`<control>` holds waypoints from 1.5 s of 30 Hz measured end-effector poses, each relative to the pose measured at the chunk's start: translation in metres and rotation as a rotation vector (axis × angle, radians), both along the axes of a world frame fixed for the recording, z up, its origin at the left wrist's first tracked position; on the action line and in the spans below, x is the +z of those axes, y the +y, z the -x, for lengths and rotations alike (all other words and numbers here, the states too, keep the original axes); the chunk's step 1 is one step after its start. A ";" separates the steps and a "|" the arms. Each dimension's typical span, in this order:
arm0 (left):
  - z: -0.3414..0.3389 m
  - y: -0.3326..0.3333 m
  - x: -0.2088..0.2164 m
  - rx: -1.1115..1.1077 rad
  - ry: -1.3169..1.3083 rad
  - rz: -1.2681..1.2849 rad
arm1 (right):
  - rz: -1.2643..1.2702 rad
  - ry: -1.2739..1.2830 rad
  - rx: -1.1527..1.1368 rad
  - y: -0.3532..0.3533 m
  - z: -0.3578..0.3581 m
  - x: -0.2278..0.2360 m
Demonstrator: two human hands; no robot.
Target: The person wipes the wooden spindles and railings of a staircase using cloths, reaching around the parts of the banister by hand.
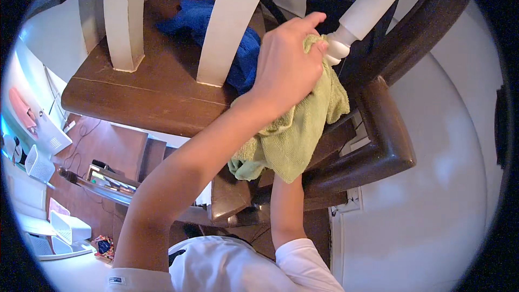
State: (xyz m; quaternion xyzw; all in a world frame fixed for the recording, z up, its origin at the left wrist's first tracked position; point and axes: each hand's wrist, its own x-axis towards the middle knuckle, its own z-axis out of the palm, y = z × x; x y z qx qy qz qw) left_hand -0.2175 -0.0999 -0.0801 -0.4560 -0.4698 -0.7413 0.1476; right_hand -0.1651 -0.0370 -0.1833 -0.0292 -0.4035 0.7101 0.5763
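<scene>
Cloth of yellow-green terry [297, 140] in left hand's [290, 60] grip, right hand's hold unclear beneath, small lettered label [116, 280] on white left sleeve [143, 282]

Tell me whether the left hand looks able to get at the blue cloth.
Probably yes: part of the blue cloth shows between the white baluster and the left hand, though that hand holds the green cloth.

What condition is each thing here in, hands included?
Left hand: gripping the green cloth
Right hand: hidden by the green cloth
Green cloth: bunched above, hanging loose below
Blue cloth: crumpled on the brown step
Turned white baluster: partly hidden
</scene>
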 end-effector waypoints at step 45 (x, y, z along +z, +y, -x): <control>0.009 -0.033 -0.024 -0.016 -0.180 0.305 | -0.695 -0.621 -0.830 0.023 -0.007 0.099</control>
